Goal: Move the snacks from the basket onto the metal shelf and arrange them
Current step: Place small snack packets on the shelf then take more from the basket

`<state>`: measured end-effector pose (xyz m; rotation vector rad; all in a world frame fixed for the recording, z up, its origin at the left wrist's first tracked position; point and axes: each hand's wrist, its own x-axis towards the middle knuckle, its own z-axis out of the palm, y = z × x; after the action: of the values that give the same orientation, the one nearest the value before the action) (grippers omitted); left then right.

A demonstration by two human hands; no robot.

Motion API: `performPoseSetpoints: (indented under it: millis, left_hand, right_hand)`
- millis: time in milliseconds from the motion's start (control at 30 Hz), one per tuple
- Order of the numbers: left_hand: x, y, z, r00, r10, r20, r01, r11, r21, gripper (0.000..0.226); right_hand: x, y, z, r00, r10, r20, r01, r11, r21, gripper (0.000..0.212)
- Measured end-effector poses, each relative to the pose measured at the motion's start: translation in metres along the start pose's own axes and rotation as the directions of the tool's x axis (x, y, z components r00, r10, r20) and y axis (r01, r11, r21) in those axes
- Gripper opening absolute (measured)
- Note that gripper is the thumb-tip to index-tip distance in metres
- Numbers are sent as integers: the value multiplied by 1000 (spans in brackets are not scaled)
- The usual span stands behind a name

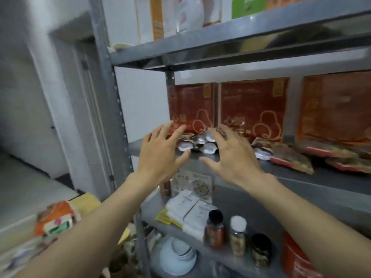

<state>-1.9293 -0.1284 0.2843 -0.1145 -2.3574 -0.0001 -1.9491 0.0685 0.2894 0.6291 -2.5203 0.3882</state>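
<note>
Hands first: your left hand [162, 149] and right hand [230, 155] both reach up to the metal shelf [325, 180] in the middle of the frame, backs toward the camera. The grip of each is open, with fingers spread and only slightly bent and thumbs pointing inward toward each other, and neither grasps anything.

Between and just beyond your hands, on the middle board near its left end, lies a heap of small silvery snack packets [197, 142]. Your left fingertips reach past the heap's left side. Your right fingers arch over its right side. The blur hides whether either hand actually touches the packets.

To the right of your right hand sits a second small cluster of packets [261, 150], and beyond it, toward the right edge, flat red-edged pouches [291, 159] lie overlapping. Three red boxes [253, 109] stand upright along the back of this board.

On the board below, in the lower centre, you have white cartons [188, 207] and three small jars [237, 235] in a row near the front edge. Pale bowls [178, 255] are stacked lower still. Orange bags [56, 219] show blurred at lower left, beside your left forearm.
</note>
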Motion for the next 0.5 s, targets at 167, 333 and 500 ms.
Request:
performPoseSetpoints:
  millis: [167, 333, 500]
  left_hand:
    - [-80, -133, -28, 987, -157, 23, 155, 985, 81, 65]
    - [-156, -247, -51, 937, -344, 60, 339, 937, 86, 63]
    - [-218, -341, -57, 867, -493, 75, 489, 870, 65, 62]
  right_hand:
    - [8, -142, 72, 991, -128, 35, 122, 983, 137, 81]
    - [14, -256, 137, 965, -237, 117, 196, 938, 287, 79]
    - [34, -342, 201, 916, -370, 158, 268, 854, 445, 75]
